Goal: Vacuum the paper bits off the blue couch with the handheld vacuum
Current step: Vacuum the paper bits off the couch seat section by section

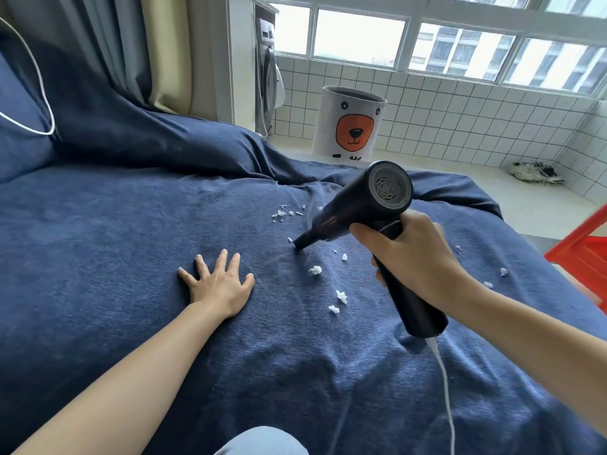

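Note:
My right hand (412, 256) grips the handle of a black handheld vacuum (361, 205). Its narrow nozzle tip (299, 243) touches the blue couch cover (115, 244) beside a small white bit. Several white paper bits (316, 270) lie scattered on the cover: a cluster beyond the nozzle, some between nozzle and handle, a few at the right. My left hand (218, 282) rests flat on the cover with fingers spread, left of the nozzle. A white cord (445, 382) runs from the handle's base toward me.
A white bear-print hamper (349, 123) stands on the tiled floor beyond the couch. Shoes (533, 174) lie by the tiled wall at right. A red plastic object (583, 254) sits at the right edge. Another white cable (39, 80) loops over the couch back at left.

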The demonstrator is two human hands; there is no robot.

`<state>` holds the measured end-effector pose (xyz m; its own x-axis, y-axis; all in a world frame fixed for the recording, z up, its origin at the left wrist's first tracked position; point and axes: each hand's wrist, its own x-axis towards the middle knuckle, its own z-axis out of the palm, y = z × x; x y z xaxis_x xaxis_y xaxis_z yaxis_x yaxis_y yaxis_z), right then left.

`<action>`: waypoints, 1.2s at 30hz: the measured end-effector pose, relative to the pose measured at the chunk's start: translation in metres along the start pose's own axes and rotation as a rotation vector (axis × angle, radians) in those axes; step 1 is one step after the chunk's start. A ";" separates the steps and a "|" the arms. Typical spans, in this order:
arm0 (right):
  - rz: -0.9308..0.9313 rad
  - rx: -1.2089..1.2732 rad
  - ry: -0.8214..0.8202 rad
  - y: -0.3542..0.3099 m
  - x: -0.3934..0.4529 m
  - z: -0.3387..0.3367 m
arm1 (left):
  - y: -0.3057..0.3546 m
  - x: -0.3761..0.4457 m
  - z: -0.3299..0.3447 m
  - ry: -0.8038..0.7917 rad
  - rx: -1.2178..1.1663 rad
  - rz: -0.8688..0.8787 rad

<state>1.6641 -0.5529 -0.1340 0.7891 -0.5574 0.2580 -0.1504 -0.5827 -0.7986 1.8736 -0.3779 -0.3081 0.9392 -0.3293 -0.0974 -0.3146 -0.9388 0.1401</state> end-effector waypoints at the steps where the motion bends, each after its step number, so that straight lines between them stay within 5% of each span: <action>1: 0.003 -0.007 0.004 0.001 0.002 -0.001 | 0.003 0.002 0.000 0.002 -0.004 0.008; 36: -0.043 -0.011 0.011 0.003 0.097 0.046 | 0.007 0.067 0.007 0.109 -0.034 0.063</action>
<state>1.7675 -0.5811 -0.1366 0.7882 -0.5382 0.2984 -0.1227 -0.6125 -0.7809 1.9332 -0.4067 -0.3203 0.9276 -0.3730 0.0203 -0.3706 -0.9119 0.1765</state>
